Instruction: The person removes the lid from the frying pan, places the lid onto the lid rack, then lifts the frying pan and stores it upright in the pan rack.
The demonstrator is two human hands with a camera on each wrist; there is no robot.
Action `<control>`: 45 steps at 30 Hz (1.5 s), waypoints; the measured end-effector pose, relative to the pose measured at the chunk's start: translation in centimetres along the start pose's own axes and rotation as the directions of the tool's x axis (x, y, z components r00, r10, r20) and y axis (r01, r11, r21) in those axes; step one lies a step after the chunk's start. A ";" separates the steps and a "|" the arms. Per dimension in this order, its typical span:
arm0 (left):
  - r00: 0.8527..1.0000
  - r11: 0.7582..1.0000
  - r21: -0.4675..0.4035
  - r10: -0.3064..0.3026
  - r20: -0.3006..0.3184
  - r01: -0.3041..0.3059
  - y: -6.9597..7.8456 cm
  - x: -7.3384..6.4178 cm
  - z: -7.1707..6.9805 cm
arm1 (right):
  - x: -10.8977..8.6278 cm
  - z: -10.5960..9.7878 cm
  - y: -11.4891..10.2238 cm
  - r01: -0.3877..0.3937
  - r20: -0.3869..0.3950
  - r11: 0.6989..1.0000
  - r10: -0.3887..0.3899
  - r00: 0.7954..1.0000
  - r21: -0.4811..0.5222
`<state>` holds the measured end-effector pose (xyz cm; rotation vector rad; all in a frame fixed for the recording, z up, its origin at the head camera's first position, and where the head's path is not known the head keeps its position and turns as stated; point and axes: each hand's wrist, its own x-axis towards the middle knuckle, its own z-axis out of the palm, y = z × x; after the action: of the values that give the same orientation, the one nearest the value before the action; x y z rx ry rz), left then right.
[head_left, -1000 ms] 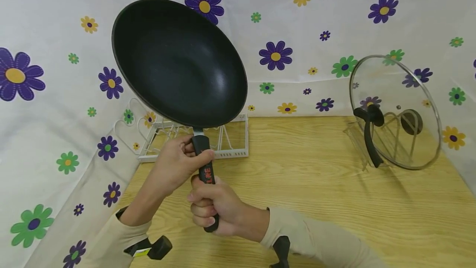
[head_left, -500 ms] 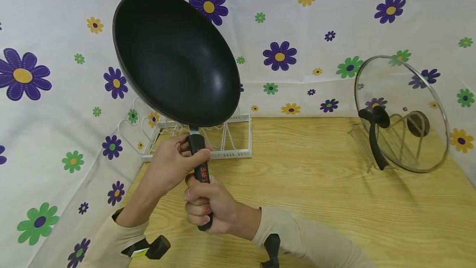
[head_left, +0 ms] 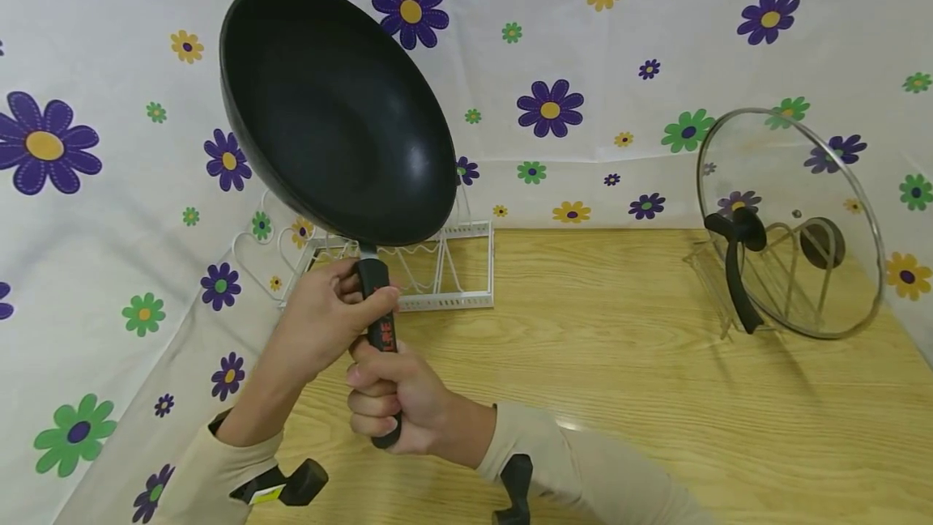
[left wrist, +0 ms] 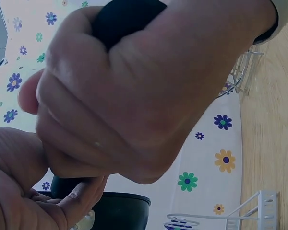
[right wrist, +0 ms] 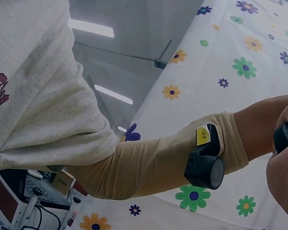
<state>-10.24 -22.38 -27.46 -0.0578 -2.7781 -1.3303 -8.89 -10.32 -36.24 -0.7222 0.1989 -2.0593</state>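
Note:
A black deep frying pan is held up in the air, tilted so its bare inside faces the head camera. My right hand wraps its fingers round the lower part of the black handle, which carries red lettering. Higher up, just under the pan's metal neck, my left hand pinches the handle with the thumb in front and fingers behind. In the left wrist view the right hand fills the middle and hides most of the handle. The pan's dark wall shows at the bottom there.
A white wire rack stands behind the pan on the wooden table. At the right, a glass lid with a black handle leans upright in a wire stand. A flowered cloth hangs behind.
The pan and both hands have drifted a little left, and the pan is turned slightly more to one side. The grips look the same. The head view has shifted slightly.

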 end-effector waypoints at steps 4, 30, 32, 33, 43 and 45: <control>1.000 1.000 0.010 0.009 -0.015 -0.009 -0.3 0.0 -0.2 | 0.3 0.1 0.2 0.000 0.007 1.000 0.000 1.000 0.024; 0.999 0.999 0.017 -0.027 -0.032 0.028 -0.7 0.2 -0.6 | 1.0 -0.4 1.1 0.023 -0.001 0.982 -0.023 1.000 0.185; 0.999 1.000 0.003 -0.023 -0.030 0.023 -0.8 0.2 -0.5 | 1.0 -0.4 1.1 0.027 0.006 0.980 -0.029 1.000 0.197; 0.999 1.000 -0.003 -0.020 -0.028 0.020 -0.9 0.3 -0.5 | 1.1 -0.4 1.1 0.030 0.008 0.979 -0.032 0.999 0.202; 0.999 0.999 -0.047 -0.025 -0.020 0.024 -1.0 0.5 -0.5 | 1.3 -0.6 1.5 0.064 0.021 0.970 -0.071 0.997 0.236; 1.000 0.998 -0.057 -0.025 -0.018 0.024 -1.0 0.5 -0.5 | 1.4 -0.6 1.5 0.066 0.022 0.968 -0.073 0.997 0.241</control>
<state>-10.73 -23.44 -27.88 -0.0144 -2.7343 -1.4076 -8.69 -12.37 -36.77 -0.6179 -0.0948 -2.0916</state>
